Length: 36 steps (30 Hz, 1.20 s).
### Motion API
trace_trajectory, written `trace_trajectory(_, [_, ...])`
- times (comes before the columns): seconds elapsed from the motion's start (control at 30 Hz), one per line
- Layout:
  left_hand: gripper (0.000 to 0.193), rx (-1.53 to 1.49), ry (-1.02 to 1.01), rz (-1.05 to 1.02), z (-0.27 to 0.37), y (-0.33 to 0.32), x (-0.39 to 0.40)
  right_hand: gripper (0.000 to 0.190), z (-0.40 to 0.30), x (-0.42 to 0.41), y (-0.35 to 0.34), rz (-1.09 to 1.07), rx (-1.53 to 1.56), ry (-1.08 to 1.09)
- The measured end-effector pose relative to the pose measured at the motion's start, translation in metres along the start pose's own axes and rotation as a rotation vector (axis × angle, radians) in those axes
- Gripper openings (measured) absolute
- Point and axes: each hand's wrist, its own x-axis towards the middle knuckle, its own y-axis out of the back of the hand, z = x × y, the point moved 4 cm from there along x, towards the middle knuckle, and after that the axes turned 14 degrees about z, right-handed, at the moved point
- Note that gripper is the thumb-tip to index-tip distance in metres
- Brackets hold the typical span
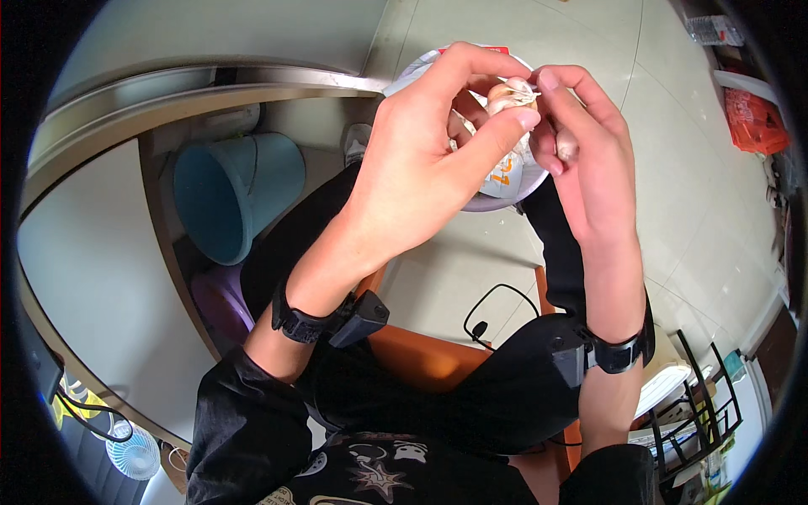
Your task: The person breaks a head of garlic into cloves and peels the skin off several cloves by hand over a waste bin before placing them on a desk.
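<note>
A partly broken garlic bulb (pixel 509 96) sits between the thumb and fingers of my left hand (pixel 426 148), with its papery skin loose at the top. My right hand (pixel 590 132) is right beside it, index finger and thumb tips close to the skin; whether they touch it is hard to tell. A garlic clove (pixel 566 145) is tucked in the curled lower fingers of my right hand. Below both hands stands a round, lined bin (pixel 499 203) with a pale purple rim. Garlic skins and a wrapper (pixel 503 180) with orange print lie in it, largely hidden by my hands.
A blue bucket (pixel 271 170) lies tipped at the left, above a purple plastic vessel (pixel 224 300). Pale counter panels (pixel 95 265) curve along the left. Between my legs are an orange-brown stool frame (pixel 429 356) and a black cable (pixel 470 315). A black wire rack (pixel 701 410) stands lower right.
</note>
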Motion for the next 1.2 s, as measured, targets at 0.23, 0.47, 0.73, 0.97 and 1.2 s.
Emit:
trace_trajectory(0.23, [0.019,0.018,0.107,0.072,0.002,0.003,-0.003,0.052,0.003,-0.005,-0.007,-0.053,0.029,-0.045])
trace_trajectory(0.47, [0.019,0.118,-0.157,-0.037,0.013,-0.003,-0.006,0.073,0.003,-0.01,-0.017,-0.03,-0.128,-0.058])
trace_trajectory(0.73, [0.015,0.387,-0.433,-0.094,0.007,-0.005,-0.006,0.069,0.009,-0.014,-0.019,-0.093,-0.247,-0.082])
trace_trajectory(0.97, [0.01,0.402,-0.488,0.143,0.008,0.001,-0.003,0.046,0.008,-0.011,-0.016,-0.139,-0.056,-0.151])
trace_trajectory(1.2, [0.01,0.544,-0.454,0.291,0.011,0.007,-0.003,0.033,0.008,-0.011,-0.019,-0.094,-0.217,-0.076])
